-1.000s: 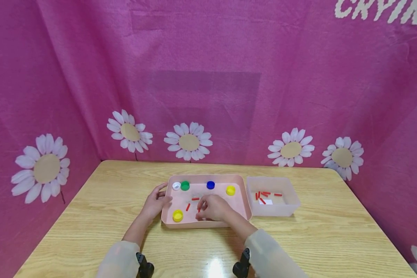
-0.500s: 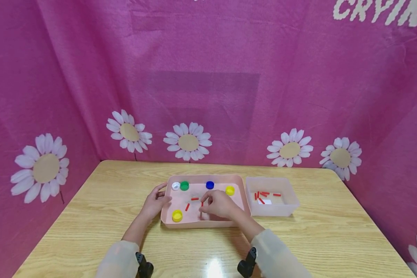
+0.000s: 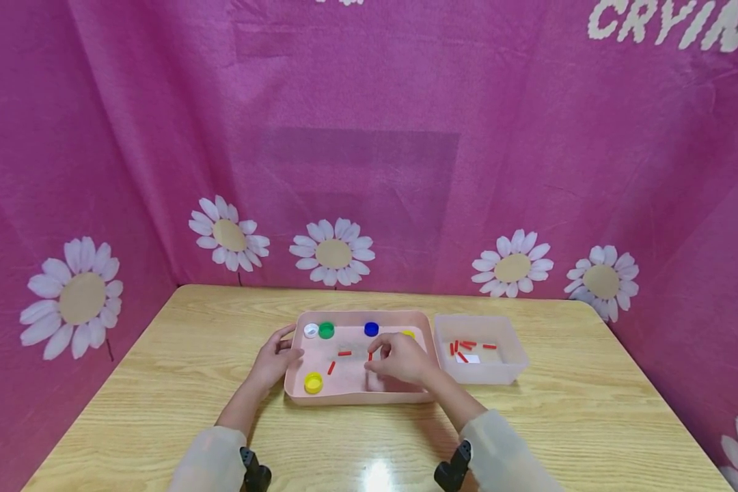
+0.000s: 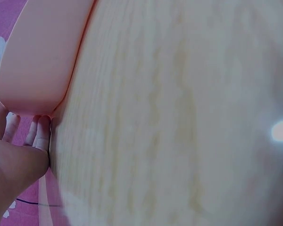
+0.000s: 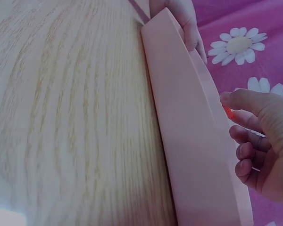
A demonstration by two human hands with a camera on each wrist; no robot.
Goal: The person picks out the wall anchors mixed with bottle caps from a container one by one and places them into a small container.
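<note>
In the head view, a shallow pink tray (image 3: 357,399) lies on the table. My left hand (image 3: 270,360) holds its left end, thumb over the rim and fingers against the outer wall. My right hand (image 3: 402,359) is over the tray's right half and pinches a short red stick (image 5: 228,112) between thumb and index finger; the other fingers curl in the right wrist view. Two more red sticks, one farther back (image 3: 344,353) and one nearer (image 3: 331,368), lie on the tray floor. Around them sit a white cap (image 3: 310,331), a green cap (image 3: 326,331), a blue cap (image 3: 372,329) and a yellow cap (image 3: 313,383).
A second yellow cap (image 3: 408,334) is partly hidden behind my right hand. Right beside the tray stands a translucent box (image 3: 486,374) with several red sticks and a white label inside. A pink flowered curtain (image 3: 369,205) hangs behind the wooden table (image 3: 566,410).
My right hand has lifted the red stick and moved to the right across the tray, partly covering the right-hand yellow cap. My left hand has stayed at the tray's end.
</note>
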